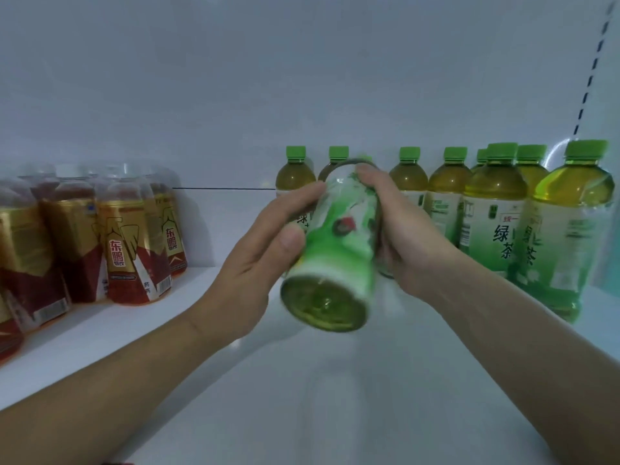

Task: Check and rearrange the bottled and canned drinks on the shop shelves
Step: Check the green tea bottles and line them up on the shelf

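Note:
A green tea bottle (335, 250) with a green-and-white label lies tilted in the air above the white shelf (302, 380), its base turned toward me and its cap end pointing away. My left hand (261, 253) grips its left side, thumb on the label. My right hand (409, 236) grips its right side, fingers curled over the far end. The bottle is blurred. Behind and to the right stand several upright green tea bottles (493, 209) with green caps.
On the left of the shelf stands a group of red-and-gold labelled drink bottles (127, 236) with clear cap covers. The white back wall (235, 95) rises behind. A slotted shelf upright (590, 78) runs up at the right edge.

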Action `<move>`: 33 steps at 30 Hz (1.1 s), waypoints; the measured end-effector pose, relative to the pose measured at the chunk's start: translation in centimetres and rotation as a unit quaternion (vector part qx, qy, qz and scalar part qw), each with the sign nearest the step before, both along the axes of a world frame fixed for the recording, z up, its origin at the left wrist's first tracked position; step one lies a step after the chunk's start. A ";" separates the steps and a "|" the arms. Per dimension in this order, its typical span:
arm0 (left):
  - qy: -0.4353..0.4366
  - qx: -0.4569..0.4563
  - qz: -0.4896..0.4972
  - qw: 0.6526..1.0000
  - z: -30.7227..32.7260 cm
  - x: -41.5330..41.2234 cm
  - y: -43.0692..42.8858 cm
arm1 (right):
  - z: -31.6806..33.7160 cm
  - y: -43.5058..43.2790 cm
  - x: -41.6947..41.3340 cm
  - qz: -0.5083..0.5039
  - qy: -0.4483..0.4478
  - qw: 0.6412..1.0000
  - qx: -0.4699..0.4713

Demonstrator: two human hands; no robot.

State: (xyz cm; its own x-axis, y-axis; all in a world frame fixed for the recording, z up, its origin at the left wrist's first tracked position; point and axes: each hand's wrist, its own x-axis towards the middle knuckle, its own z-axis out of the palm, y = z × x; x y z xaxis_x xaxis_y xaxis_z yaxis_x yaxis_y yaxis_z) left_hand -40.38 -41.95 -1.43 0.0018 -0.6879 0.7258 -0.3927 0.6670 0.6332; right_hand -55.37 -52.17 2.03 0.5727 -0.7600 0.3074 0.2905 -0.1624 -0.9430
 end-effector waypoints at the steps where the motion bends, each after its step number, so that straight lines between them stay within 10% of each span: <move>1: 0.014 0.027 0.001 1.000 -0.4 -0.1 0.4 | 0.1 0.3 0.0 -0.053 0.017 0.997 -0.051; 8: -0.002 0.196 0.079 0.977 -1.1 0.5 -0.1 | -0.7 1.3 -0.5 -0.127 0.154 0.941 -0.274; 14: 0.043 0.190 0.223 0.955 0.1 3.8 -0.8 | 1.9 -0.6 0.2 -0.188 0.163 0.933 -0.261; 18: 0.090 0.188 0.284 0.936 1.0 6.2 -1.4 | 5.1 -4.1 -0.4 -0.342 0.231 0.862 -0.294; 33: 0.137 0.224 0.263 0.928 -0.4 9.7 -6.1 | 8.0 -8.5 -0.4 -0.407 0.388 0.764 -0.317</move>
